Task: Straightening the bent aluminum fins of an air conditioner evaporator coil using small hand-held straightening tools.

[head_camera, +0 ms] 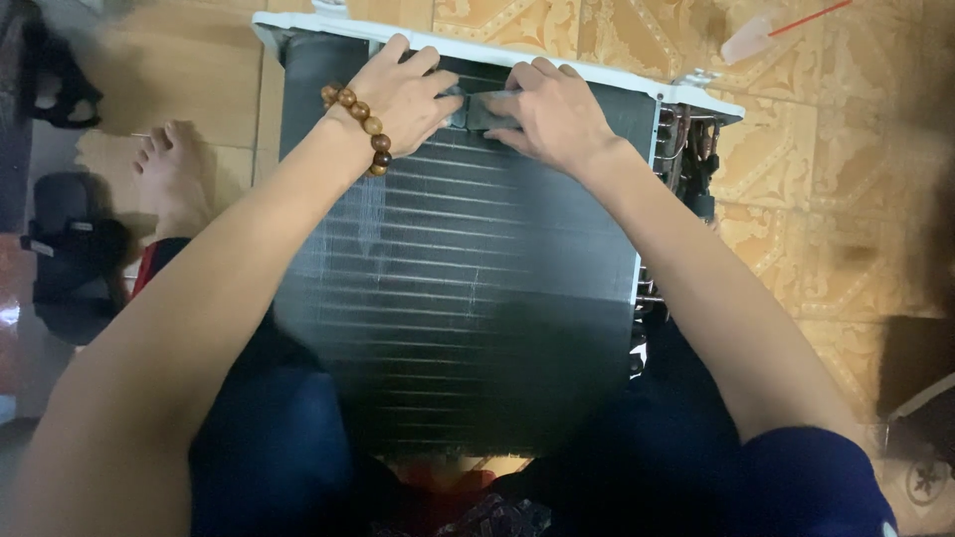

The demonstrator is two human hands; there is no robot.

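Observation:
A dark finned coil panel of an air-conditioner unit lies across my lap, with a white frame along its far edge. Both hands rest near that far edge. My left hand, with a brown bead bracelet on the wrist, presses on a small grey strip lying on the fins. My right hand holds the same strip from the other side, fingers curled over it. Copper pipes run down the panel's right side.
My bare foot rests on the floor at the left, beside black sandals. Patterned yellow tiles cover the floor to the right. A pale tool with a red line lies at the top right.

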